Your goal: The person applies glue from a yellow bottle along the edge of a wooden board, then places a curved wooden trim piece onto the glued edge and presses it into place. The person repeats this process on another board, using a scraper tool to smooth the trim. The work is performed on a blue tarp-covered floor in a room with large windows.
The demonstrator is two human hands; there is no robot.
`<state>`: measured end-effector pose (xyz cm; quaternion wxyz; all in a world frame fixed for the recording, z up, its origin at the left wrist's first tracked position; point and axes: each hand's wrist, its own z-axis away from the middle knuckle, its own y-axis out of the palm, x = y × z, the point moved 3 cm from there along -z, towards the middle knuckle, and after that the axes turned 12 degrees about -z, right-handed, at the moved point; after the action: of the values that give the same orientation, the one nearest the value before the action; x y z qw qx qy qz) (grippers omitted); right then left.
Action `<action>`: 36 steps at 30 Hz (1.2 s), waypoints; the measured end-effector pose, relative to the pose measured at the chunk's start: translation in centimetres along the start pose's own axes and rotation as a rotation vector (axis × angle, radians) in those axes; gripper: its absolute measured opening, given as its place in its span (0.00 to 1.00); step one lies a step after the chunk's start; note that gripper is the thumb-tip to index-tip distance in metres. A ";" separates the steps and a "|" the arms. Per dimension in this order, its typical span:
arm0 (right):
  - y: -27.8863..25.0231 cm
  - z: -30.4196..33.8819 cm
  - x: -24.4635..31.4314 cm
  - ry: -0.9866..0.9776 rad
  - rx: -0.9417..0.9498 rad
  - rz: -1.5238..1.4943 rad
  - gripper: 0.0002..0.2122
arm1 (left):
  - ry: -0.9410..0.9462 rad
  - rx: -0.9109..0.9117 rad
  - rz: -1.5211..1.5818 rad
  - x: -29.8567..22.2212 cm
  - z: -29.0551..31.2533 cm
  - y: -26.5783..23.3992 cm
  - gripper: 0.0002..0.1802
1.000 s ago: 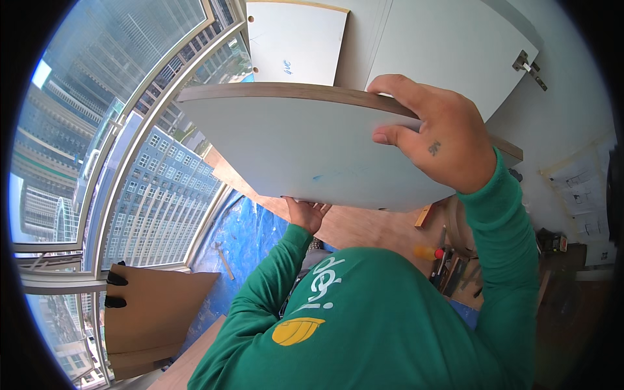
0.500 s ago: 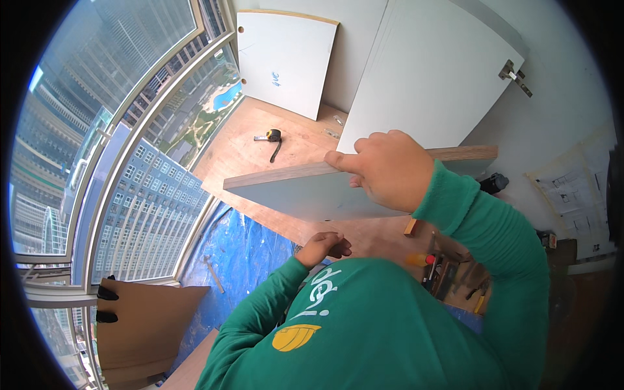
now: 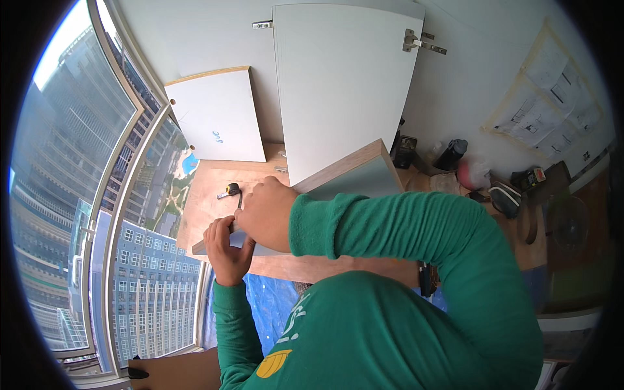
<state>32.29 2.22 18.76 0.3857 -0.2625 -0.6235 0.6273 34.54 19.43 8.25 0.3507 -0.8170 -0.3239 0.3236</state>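
Observation:
A flat board [image 3: 344,166] with a wood-grain edge band and a pale grey face stands on edge on the wooden worktop, running from my left side up to the right. My right hand [image 3: 266,211] is closed over its upper edge, left of the middle. Right beside it, my left hand [image 3: 227,253] grips the same edge near the board's left end, fingers over the top and thumb towards me. The two hands nearly touch and hide that stretch of the edge. My right forearm covers part of the board's face.
A tape measure [image 3: 232,189] lies beyond my hands on the worktop [image 3: 205,195]. Against the wall lean a small white panel [image 3: 218,120] and a tall white door [image 3: 344,84] with metal hinges. A black bottle [image 3: 452,155] and bags stand at the right. Windows [image 3: 153,279] line the left.
My left hand has come up from beside my body onto the board. My right hand has shifted left along its edge. The board now slants more, and the view has turned right.

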 end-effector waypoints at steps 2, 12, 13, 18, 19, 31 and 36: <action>-0.8 1.2 1.9 -0.158 -0.338 -0.042 0.12 | 0.013 -0.064 -0.010 1.3 0.1 0.5 0.26; 0.5 19.0 -11.5 0.240 -0.834 -0.449 0.45 | -0.194 -0.047 0.141 5.4 1.1 -1.5 0.27; 2.8 19.6 -12.8 0.310 -0.752 -0.482 0.45 | -0.195 -0.065 0.194 5.8 0.8 -1.4 0.27; 9.2 17.2 -15.1 0.538 -0.581 -0.815 0.33 | -0.257 0.104 0.338 10.0 -0.1 -2.4 0.29; 9.1 16.7 -14.8 0.614 -0.529 -0.871 0.30 | -0.255 0.175 0.301 10.2 -0.7 -3.2 0.30; 7.3 14.1 -10.1 0.339 -0.598 -0.710 0.29 | -0.094 -0.244 0.263 -5.4 -11.2 -8.4 0.32; 5.5 13.6 -7.0 0.219 -0.690 -0.533 0.25 | -0.176 -0.329 0.245 -3.0 -12.0 -8.6 0.26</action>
<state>24.32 -10.91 13.40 0.4877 -0.2708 -0.7975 0.2299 39.25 17.44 22.43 0.1414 -0.8650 -0.3000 0.3766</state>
